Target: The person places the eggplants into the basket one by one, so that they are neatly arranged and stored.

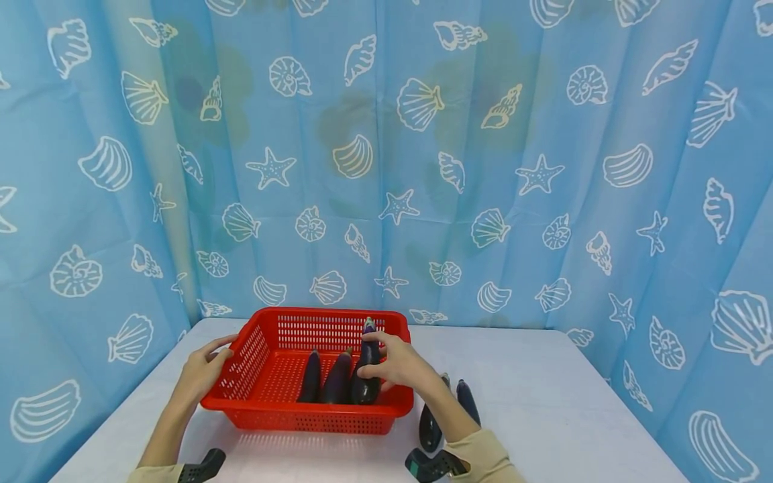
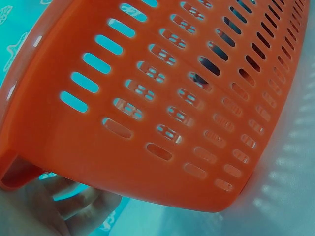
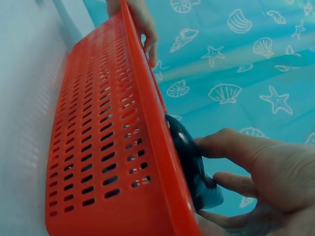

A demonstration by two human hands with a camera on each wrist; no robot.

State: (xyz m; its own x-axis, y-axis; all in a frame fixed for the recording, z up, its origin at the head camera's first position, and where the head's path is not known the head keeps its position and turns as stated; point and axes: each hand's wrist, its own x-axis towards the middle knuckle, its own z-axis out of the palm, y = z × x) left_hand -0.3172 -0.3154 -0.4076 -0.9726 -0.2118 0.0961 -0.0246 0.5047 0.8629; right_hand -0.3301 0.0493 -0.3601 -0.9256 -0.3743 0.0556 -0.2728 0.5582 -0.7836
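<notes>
A red perforated plastic basket (image 1: 266, 405) stands on the white table. My left hand (image 1: 199, 372) holds its left rim; in the left wrist view, fingers (image 2: 86, 206) curl beside the basket's outer corner. Over the basket's right end, my right hand (image 1: 400, 362) grips a dark purple eggplant (image 1: 366, 390) from the side, thumb toward me and fingertips near its green stem. This eggplant leans upright inside the basket, stem end at the far side. Left of it lie two more eggplants, a middle one (image 1: 337, 382) and a slimmer one (image 1: 311, 379).
Two eggplants lie on the table right of the basket, one (image 1: 430, 429) partly under my right forearm, the other (image 1: 467, 401) just beyond it. A blue curtain (image 1: 386, 168) with white shell prints hangs behind the white tabletop (image 1: 555, 402).
</notes>
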